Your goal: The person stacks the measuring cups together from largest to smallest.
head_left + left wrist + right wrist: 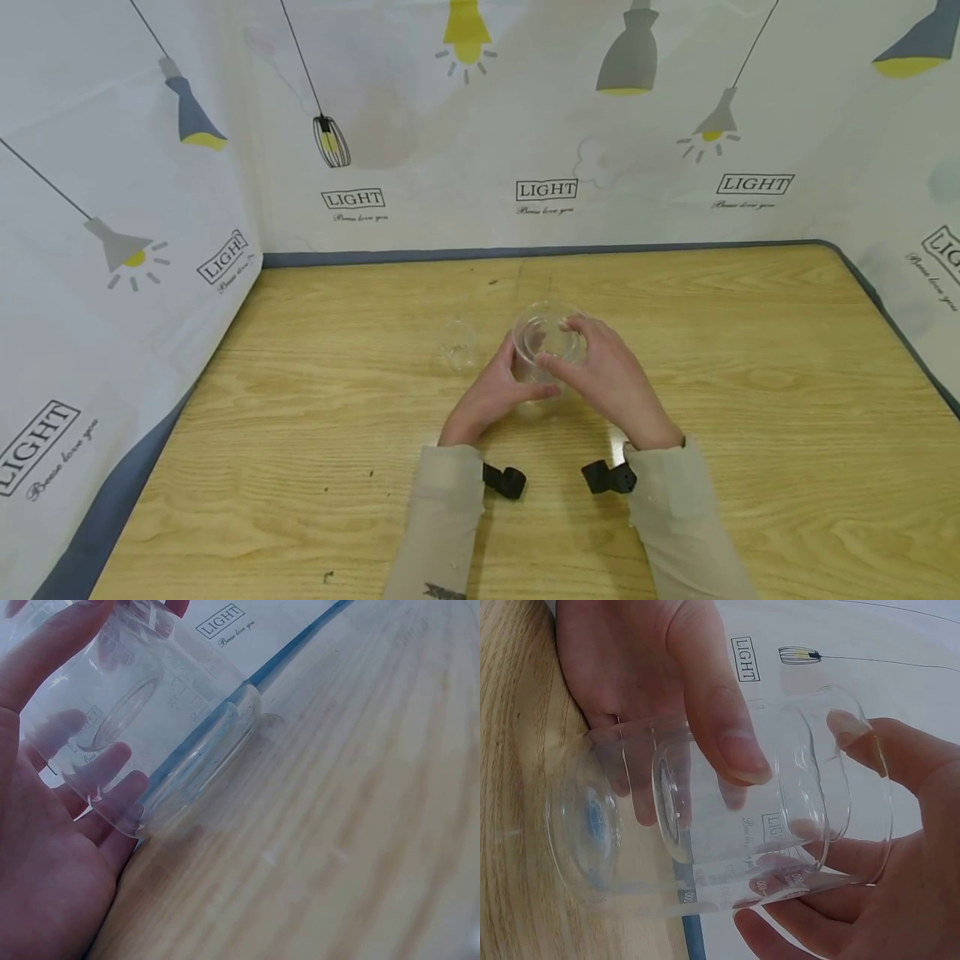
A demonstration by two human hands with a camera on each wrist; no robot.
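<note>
A large clear glass beaker (pixel 641 859) stands low over the table, with a smaller glass beaker (pixel 739 825) nested inside it. Printed graduation marks run along the glass wall. My left hand (pixel 498 392) wraps round the large beaker's side, its thumb across the near wall and its fingers behind the glass. From above, my right hand (pixel 615 375) reaches over the large beaker's rim. Its thumb and a fingertip come inside that rim and pinch the smaller beaker near its top, while other fingers lie along the outside.
Left of my hands, another small clear glass beaker (pixel 457 346) rests on the wooden table (pixel 315 400). A white cloth printed with lamps (pixel 450 142) hangs along the back and sides. Black wrist cameras (pixel 506 481) sit by both sleeves.
</note>
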